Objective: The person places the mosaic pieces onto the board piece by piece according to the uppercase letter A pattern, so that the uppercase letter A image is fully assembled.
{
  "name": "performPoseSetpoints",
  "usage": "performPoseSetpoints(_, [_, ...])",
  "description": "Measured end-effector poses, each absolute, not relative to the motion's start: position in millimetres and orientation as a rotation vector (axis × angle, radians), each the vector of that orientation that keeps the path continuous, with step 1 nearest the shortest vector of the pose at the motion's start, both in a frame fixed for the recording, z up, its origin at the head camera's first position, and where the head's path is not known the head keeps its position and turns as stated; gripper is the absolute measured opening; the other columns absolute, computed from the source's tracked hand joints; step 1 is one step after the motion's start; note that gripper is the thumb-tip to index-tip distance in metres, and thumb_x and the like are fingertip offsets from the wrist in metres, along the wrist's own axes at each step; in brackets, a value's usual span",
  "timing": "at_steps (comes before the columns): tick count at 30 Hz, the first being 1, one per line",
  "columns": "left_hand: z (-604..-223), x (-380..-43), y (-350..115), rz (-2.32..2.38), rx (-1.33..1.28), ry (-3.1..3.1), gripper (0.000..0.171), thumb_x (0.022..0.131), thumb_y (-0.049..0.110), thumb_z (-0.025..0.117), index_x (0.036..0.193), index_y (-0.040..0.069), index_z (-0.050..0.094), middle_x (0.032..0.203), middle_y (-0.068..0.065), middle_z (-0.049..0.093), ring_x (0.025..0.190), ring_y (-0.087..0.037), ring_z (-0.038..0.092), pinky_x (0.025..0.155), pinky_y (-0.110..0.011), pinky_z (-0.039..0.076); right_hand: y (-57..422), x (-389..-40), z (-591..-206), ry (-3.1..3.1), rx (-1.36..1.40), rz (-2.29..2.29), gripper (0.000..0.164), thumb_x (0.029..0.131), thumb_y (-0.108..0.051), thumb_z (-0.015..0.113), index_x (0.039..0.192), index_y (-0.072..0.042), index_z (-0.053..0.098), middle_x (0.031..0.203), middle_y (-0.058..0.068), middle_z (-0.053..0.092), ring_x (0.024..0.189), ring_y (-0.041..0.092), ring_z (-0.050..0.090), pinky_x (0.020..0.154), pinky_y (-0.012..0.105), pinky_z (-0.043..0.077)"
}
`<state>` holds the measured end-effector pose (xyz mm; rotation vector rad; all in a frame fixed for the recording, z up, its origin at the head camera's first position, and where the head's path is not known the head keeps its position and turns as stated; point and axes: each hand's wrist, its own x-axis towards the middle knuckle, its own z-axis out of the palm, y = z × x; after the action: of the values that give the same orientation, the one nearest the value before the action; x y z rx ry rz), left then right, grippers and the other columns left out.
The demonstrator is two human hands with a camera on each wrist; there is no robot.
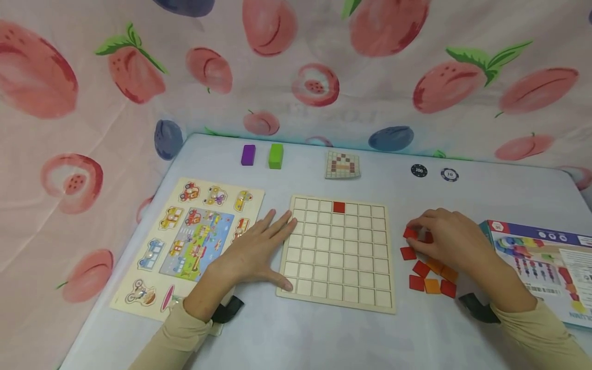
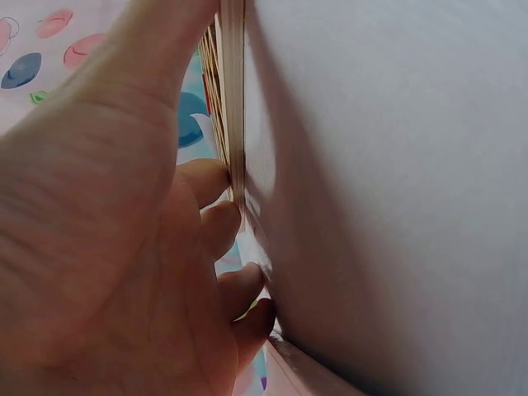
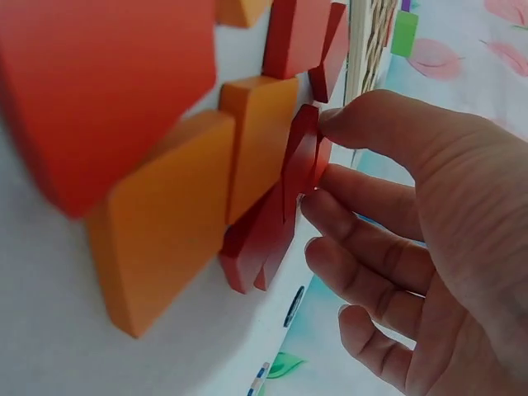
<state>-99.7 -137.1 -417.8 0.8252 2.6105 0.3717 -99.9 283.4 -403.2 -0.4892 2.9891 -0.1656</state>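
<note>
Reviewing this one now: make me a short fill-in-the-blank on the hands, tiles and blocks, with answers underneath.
1. In the head view, the grid holds one red tile, in its ____ row.
2. The left hand touches the grid along its ____ edge.
3. Besides red ones, the loose tiles by the right hand include ____ ones.
4. Beside the purple block stands a ____ block.

Missing words: top; left; orange; green.

Left hand (image 1: 248,256) splayed, nearer the desk's (image 1: 273,339) left edge; right hand (image 1: 450,240) nearer its right, thumb and forefinger in a pinch.
</note>
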Motion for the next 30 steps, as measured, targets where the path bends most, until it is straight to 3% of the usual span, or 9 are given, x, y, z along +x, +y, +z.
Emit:
performPoseSetpoints(4, [-417.1, -99.9, -136.2, 0.361, 0.830, 2.612, 0.140, 0.065, 0.078, 0.086, 0.172, 0.018, 0.020, 0.182, -0.001, 0.009, 0.169, -0.038, 0.006, 0.132, -0.063, 0.028, 282.9, -100.7, -402.4, 3.007, -0.495, -0.142, 0.041, 0.083, -0.034, 0.090, 0.114, -0.009, 0.082, 0.095, 0.005, 0.076, 0.079, 0.017, 0.064, 0.070, 0.040, 0.060])
performPoseSetpoints(11, [-417.1, -100.7, -136.7, 0.352, 0.824, 2.611, 0.140, 0.065, 0.078, 0.086, 0.172, 0.019, 0.019, 0.182, -0.001, 0.008, 0.170, -0.038, 0.005, 0.134, -0.061, 0.025, 259.7, -108.6, -399.4, 3.064, -0.545, -0.285, 0.037, 0.086, -0.034, 0.087, 0.116, -0.012, 0.082, 0.107, 0.011, 0.079, 0.094, 0.028, 0.070, 0.084, 0.053, 0.063])
performPoseSetpoints(22, [-421.2, -96.7, -137.9, 0.390, 0.823, 2.593, 0.139, 0.067, 0.077, 0.086, 0.173, 0.019, 0.017, 0.183, 0.000, 0.007, 0.170, -0.037, 0.002, 0.135, -0.061, 0.022, 193.4, -136.2, -407.1, 2.977, -0.824, -0.378, 0.020, 0.089, -0.024, 0.085, 0.107, -0.015, 0.083, 0.097, 0.001, 0.076, 0.086, 0.019, 0.066, 0.080, 0.042, 0.059])
performPoseSetpoints(30, [-418.0, -99.4, -137.3, 0.371, 0.837, 2.608, 0.139, 0.067, 0.077, 0.086, 0.172, 0.018, 0.018, 0.182, -0.001, 0.008, 0.170, -0.037, 0.004, 0.136, -0.058, 0.022, 187.2, -138.3, -409.1, 2.976, -0.761, -0.404, 0.016, 0.095, -0.024, 0.081, 0.109, -0.017, 0.084, 0.101, 0.000, 0.077, 0.093, 0.021, 0.069, 0.080, 0.042, 0.060])
